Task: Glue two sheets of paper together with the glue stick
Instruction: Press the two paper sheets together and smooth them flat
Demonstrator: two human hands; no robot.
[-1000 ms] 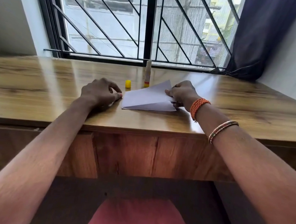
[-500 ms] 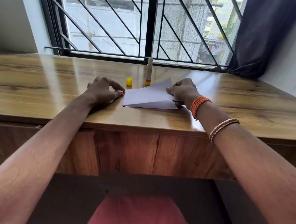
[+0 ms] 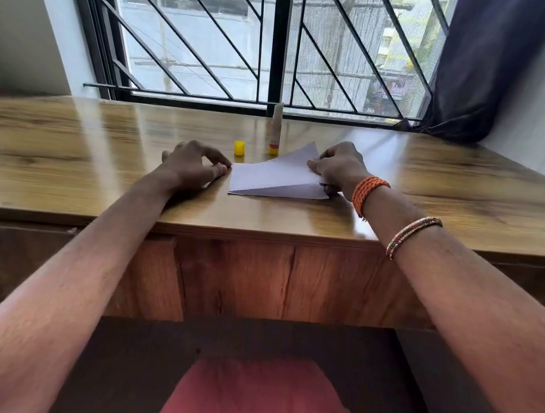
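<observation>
Both forearms reach up from the bottom corners to the middle of the frame, wrists low on the wooden table point(image 3: 70, 153). The right hand point(image 3: 338, 167) has its grip curled, pinching the right edge of the white paper point(image 3: 274, 178) and lifting its top sheet, while the left hand point(image 3: 192, 165) rests loosely curled just left of the paper, holding nothing. Above the paper, the uncapped glue stick point(image 3: 276, 130) stands upright, its yellow cap point(image 3: 239, 148) to its left.
</observation>
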